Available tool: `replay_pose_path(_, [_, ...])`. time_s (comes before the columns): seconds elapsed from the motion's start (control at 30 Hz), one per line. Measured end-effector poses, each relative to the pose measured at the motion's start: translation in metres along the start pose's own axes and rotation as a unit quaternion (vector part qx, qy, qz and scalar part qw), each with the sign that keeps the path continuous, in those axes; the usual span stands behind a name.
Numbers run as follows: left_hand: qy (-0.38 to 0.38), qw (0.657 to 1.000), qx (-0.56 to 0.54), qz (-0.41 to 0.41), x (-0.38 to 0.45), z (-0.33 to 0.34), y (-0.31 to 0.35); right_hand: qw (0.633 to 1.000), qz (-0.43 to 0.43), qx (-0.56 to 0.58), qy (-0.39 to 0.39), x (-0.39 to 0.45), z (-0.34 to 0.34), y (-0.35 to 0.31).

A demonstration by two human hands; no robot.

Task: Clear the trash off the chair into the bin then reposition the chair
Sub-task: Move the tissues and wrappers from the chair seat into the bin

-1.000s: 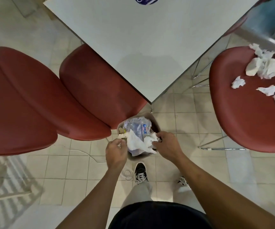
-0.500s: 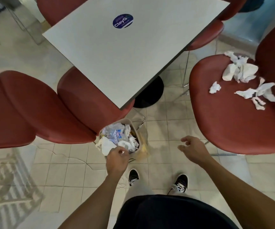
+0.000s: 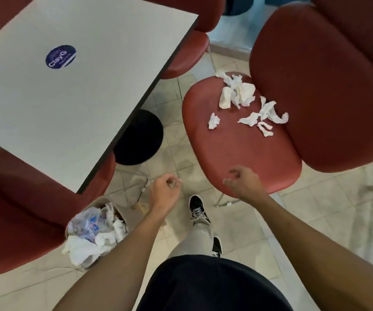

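The trash [image 3: 239, 95] lies on the red chair [image 3: 237, 153], forward and to the right of both hands, gathered at the back of the seat where it meets the backrest; the scraps spread in a loose band that runs from the large crumpled wad at the far edge, past a small ball [image 3: 213, 121] set a little apart toward the table side, to the twisted strips [image 3: 264, 116] nearest the backrest. The right hand [image 3: 242, 181] hovers over the front lip of that seat, fingers loosely curled and holding nothing; it is plainly the nearer hand, with bare seat between it and the first scrap. The left hand [image 3: 164, 191] hangs over the tiled floor between chair and table, fingers curled in; whether it pinches anything I cannot tell, though nothing shows in it. The bin [image 3: 96, 232] sits low on the left, behind the left forearm, tucked against another red chair and already heaped with paper and plastic — well apart from the trash, on the opposite side of the body. So the reach probably goes forward-right and the carry comes back across to the left. The table [image 3: 69, 90] edge and its black base [image 3: 138, 138] bound the left side; the open floor between them and the chair looks like the lane for moving — the backrest closes off the far right.
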State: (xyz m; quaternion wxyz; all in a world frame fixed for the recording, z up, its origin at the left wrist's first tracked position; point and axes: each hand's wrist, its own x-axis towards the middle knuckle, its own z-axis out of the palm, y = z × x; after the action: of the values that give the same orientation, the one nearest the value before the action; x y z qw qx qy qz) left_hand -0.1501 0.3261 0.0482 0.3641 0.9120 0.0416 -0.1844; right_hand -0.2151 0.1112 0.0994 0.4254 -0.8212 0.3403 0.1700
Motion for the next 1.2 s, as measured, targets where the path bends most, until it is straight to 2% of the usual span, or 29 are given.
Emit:
replay_pose_path(0.33, [-0.102,0.990,0.029,0.090,0.103,0.056,0.107,0.993,0.056,0.063,0.077,0.090,-0.069,0.002])
replay_pose_path(0.5, [-0.128,0.983,0.063,0.118,0.154,0.080,0.136,0.992,0.066,0.070,0.076,0.134,-0.088,0.001])
replay_pose_path(0.93, [-0.140,0.973,0.154,0.105,0.260,0.146,0.176,0.999,0.033,0.032,0.026,0.288,-0.107,0.010])
replay_pose_path(1.2, [-0.166,0.959,0.208,0.102,0.312,0.203,0.171,0.998,0.023,-0.050,0.022,0.381,-0.103,0.053])
